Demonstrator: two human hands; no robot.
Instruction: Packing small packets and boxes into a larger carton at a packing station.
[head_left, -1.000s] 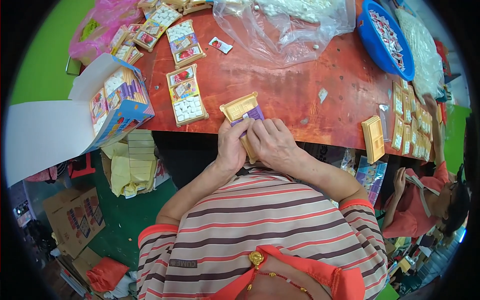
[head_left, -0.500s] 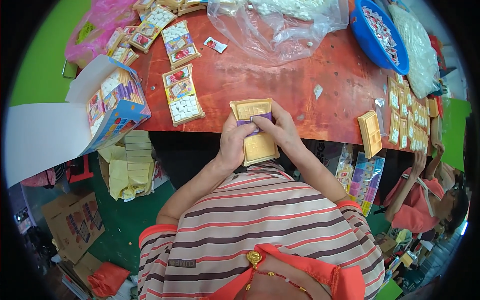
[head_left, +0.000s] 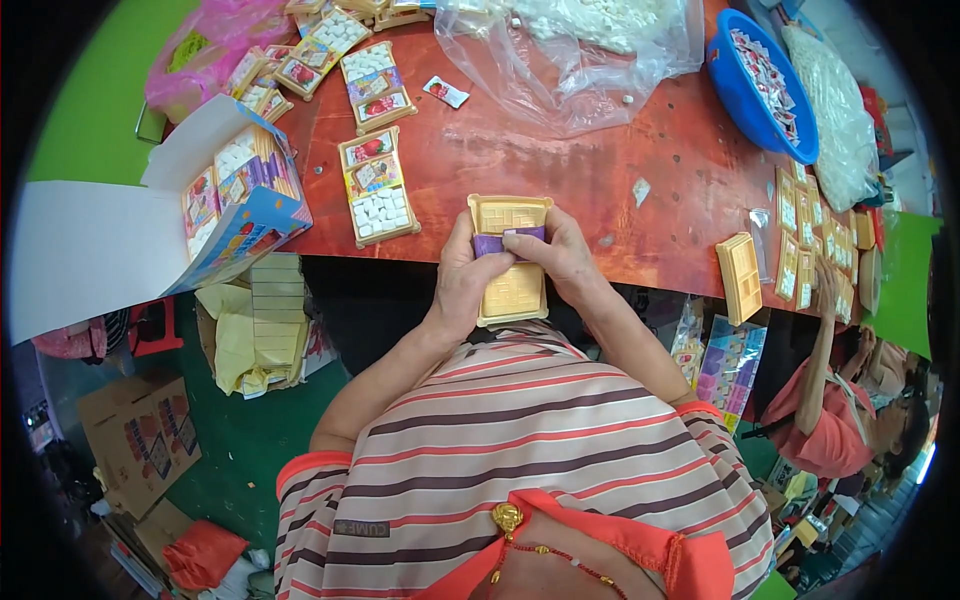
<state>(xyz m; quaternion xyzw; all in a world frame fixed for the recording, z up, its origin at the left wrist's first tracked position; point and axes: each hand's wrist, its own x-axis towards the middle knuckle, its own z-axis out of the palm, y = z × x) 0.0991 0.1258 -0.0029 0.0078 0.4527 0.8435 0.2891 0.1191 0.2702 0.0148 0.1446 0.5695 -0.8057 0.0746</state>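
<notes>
In front of my body, both hands grip a yellow plastic candy tray (head_left: 514,294), its moulded underside turned up. A purple paper band (head_left: 489,244) wraps round the tray's middle. My left hand (head_left: 458,288) is closed on the left edge, thumb near the band's lower edge. On the other side my right hand (head_left: 566,258) holds the right edge, its thumb pressed on the band. The fingers beneath the tray are hidden. Left of my hands, a filled tray (head_left: 381,212) with white pieces and a strawberry packet lies on the red table (head_left: 570,185).
An open carton (head_left: 255,225) of filled trays stands at left. Farther back lie more filled trays (head_left: 372,85), a small packet (head_left: 446,92) and a clear bag (head_left: 560,95) of white pieces. At right are a blue basin (head_left: 722,95), stacked empty trays (head_left: 740,278) and a co-worker (head_left: 820,410).
The tray stays in both hands; my left thumb has shifted slightly left and the band shows more fully. The co-worker's arm has reached forward to the trays at right. The view has shifted slightly.
</notes>
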